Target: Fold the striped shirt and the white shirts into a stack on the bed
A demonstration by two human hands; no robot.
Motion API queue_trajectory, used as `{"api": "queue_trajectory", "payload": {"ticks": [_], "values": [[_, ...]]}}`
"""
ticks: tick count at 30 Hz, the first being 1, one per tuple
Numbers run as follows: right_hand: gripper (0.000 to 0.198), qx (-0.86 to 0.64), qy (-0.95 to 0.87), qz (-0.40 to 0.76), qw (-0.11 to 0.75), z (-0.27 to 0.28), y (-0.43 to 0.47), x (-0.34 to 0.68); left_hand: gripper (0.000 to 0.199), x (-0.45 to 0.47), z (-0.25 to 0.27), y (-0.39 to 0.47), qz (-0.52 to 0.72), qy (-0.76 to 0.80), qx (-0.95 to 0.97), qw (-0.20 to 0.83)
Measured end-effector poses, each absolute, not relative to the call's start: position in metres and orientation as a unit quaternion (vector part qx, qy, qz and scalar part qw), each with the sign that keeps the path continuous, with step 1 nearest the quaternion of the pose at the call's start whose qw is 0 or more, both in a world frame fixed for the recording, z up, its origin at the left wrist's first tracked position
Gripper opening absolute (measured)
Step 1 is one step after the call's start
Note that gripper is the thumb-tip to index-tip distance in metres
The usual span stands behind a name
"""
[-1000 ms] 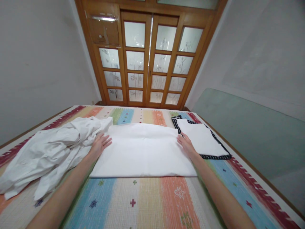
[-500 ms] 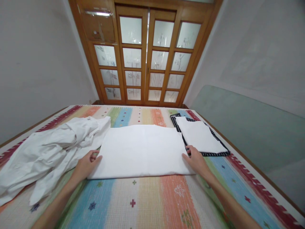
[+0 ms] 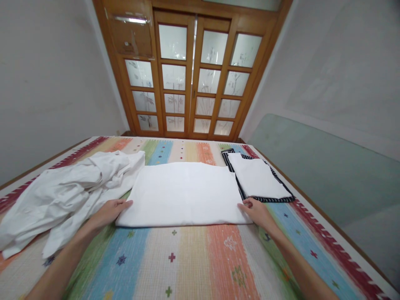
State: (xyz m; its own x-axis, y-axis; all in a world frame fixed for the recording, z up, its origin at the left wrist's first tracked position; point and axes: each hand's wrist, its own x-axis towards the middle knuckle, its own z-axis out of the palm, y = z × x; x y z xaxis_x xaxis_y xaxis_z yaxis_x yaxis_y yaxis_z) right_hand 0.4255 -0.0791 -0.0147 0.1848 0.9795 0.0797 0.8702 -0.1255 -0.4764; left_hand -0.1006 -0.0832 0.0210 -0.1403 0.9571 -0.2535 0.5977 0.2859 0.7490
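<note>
A folded white garment (image 3: 187,193) lies flat as a wide rectangle in the middle of the bed. My left hand (image 3: 113,211) is closed at its left edge, fingers and thumb pinched together on the cloth. At the opposite edge, my right hand (image 3: 256,211) pinches the fabric between thumb and curled fingers. To the left is a crumpled white shirt (image 3: 71,191), its near part beside my left forearm. Beyond my right hand rests a smaller folded white cloth (image 3: 258,177) on top of a folded black-and-white striped cloth (image 3: 271,200).
Under everything spreads a colourful striped bedspread (image 3: 162,266). A pale green headboard (image 3: 312,166) runs along the right wall. Wooden doors with glass panes (image 3: 192,79) stand past the far edge of the bed.
The fingers of my left hand have come together on the garment's left edge. The garment's near edge sits slightly higher in view. My right hand keeps its place at the right edge.
</note>
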Motion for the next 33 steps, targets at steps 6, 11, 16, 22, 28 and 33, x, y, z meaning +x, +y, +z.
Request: {"api": "queue_trajectory", "payload": {"ticks": [6, 11, 16, 22, 28, 33], "values": [[0.016, -0.734, -0.615, 0.135, 0.255, -0.016, -0.082, 0.425, 0.044, -0.096, 0.026, -0.089, 0.237, 0.700, 0.551, 0.388], [0.031, -0.695, -0.600, 0.242, 0.313, -0.008, -0.085, 0.427, 0.048, -0.095, 0.027, -0.092, 0.218, 0.713, 0.577, 0.333], [0.043, -0.677, -0.551, 0.373, 0.314, 0.001, -0.098, 0.429, 0.052, -0.093, 0.027, -0.098, 0.194, 0.732, 0.559, 0.337], [0.048, -0.660, -0.541, 0.440, 0.281, -0.001, -0.108, 0.431, 0.052, -0.092, 0.027, -0.103, 0.191, 0.741, 0.541, 0.349], [0.054, -0.641, -0.503, 0.498, 0.296, -0.012, -0.114, 0.444, 0.054, -0.099, 0.020, -0.106, 0.225, 0.733, 0.517, 0.380], [0.054, -0.624, -0.467, 0.529, 0.335, -0.016, -0.120, 0.447, 0.052, -0.103, 0.013, -0.110, 0.278, 0.719, 0.477, 0.422]]}}
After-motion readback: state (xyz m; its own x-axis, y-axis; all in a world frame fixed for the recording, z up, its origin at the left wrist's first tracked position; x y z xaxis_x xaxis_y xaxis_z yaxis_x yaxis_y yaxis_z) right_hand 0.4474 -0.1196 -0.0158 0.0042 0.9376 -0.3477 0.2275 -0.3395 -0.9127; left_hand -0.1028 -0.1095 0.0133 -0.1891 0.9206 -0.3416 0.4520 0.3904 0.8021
